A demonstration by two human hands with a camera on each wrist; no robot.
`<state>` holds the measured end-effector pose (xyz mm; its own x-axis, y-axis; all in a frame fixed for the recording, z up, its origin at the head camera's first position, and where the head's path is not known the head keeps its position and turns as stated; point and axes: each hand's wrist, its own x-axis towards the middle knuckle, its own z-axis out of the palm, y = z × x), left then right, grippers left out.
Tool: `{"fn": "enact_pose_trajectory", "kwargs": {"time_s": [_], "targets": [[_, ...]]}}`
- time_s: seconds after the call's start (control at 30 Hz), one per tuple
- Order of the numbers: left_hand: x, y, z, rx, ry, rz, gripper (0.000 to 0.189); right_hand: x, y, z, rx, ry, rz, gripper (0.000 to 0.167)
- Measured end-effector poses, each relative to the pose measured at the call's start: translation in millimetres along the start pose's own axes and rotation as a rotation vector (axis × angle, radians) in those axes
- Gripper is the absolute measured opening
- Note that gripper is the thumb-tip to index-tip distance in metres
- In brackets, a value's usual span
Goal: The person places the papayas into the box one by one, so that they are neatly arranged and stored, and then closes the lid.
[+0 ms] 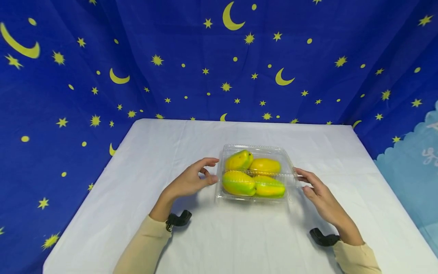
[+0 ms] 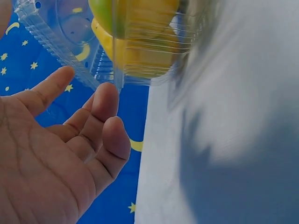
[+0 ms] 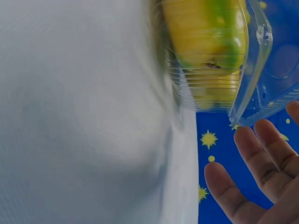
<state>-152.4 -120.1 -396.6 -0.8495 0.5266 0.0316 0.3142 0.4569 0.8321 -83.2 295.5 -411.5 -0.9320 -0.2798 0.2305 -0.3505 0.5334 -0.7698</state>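
A clear plastic clamshell box (image 1: 219,195) holds several yellow-green mangoes (image 1: 238,183) on the table. Its lid (image 1: 286,156) stands partly raised, slanting above the fruit in both wrist views. My left hand (image 1: 191,179) is at the box's left side, fingers relaxed and spread, with fingertips (image 2: 105,100) right at the lid's edge. At the right side, my right hand (image 1: 319,198) reaches the lid's corner with nearly straight fingers (image 3: 254,154). Neither hand curls round the box.
A white cloth covers the table (image 1: 212,239). Behind it and along the sides hangs a blue curtain (image 1: 191,38) with yellow moons and stars. A light-blue patch (image 1: 407,171) shows on the right side. Each wrist wears a black mount (image 1: 179,218).
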Motion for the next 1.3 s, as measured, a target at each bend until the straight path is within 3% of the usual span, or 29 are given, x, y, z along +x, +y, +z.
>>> {"fn": "enact_pose_trajectory", "kwargs": {"time_s": [0.43,0.8,1.1,1.3], "targets": [[-3.5,-2.1,6.3,-0.016,-0.014,-0.033,0.067,-2.6,8.8,6.2,-0.035,0.023,0.057,0.049],[-7.2,-2.5,13.0,-0.051,-0.029,-0.069,0.064,-0.7,2.1,14.1,-0.023,0.057,0.085,0.047],[-7.3,-2.9,20.3,-0.115,-0.021,-0.038,0.058,-0.3,1.8,17.3,0.014,0.038,0.102,0.04],[-7.6,-3.9,24.0,-0.196,-0.051,-0.07,0.061,-1.9,3.0,13.9,0.02,-0.043,0.136,0.044]]}}
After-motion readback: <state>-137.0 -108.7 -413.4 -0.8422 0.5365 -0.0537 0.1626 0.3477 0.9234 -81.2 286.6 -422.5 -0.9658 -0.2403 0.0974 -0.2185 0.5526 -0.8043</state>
